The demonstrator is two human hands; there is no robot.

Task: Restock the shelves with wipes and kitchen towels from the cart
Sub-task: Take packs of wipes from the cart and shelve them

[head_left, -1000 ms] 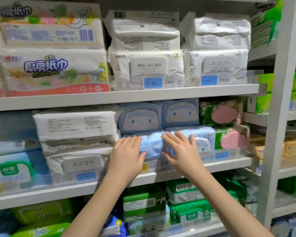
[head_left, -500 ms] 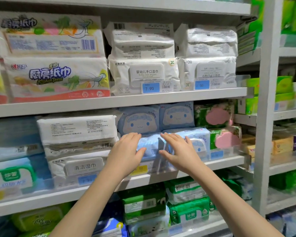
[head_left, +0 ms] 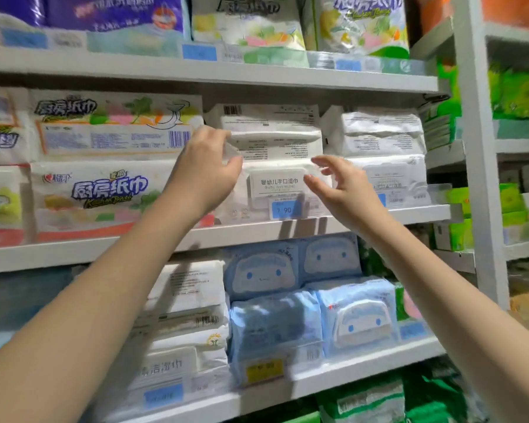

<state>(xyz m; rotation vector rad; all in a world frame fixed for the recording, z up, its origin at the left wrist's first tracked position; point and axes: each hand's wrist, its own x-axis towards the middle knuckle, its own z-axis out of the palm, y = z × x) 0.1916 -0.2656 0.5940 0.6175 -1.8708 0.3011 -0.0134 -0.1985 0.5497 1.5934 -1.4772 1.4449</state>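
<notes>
White baby wipes packs are stacked on the middle shelf (head_left: 287,230). The front pack (head_left: 275,190) shows a label and a blue 7.90 price tag. On top lies another white wipes pack (head_left: 275,138). My left hand (head_left: 205,172) touches the left end of this stack, fingers spread at the upper pack's corner. My right hand (head_left: 342,190) hovers open at the front pack's right side, fingers apart. Kitchen towel packs (head_left: 104,184) sit to the left. Light blue wipes packs (head_left: 275,328) stand on the shelf below.
A second white wipes stack (head_left: 379,157) stands to the right. A white shelf upright (head_left: 483,178) borders the bay, with green packs beyond it. More kitchen towel packs (head_left: 358,22) fill the top shelf. Green packs (head_left: 367,401) lie on the lowest visible shelf.
Both hands left the light blue wipes on the lower shelf and rose to the white baby wipes stack one shelf up. The view tilted upward.
</notes>
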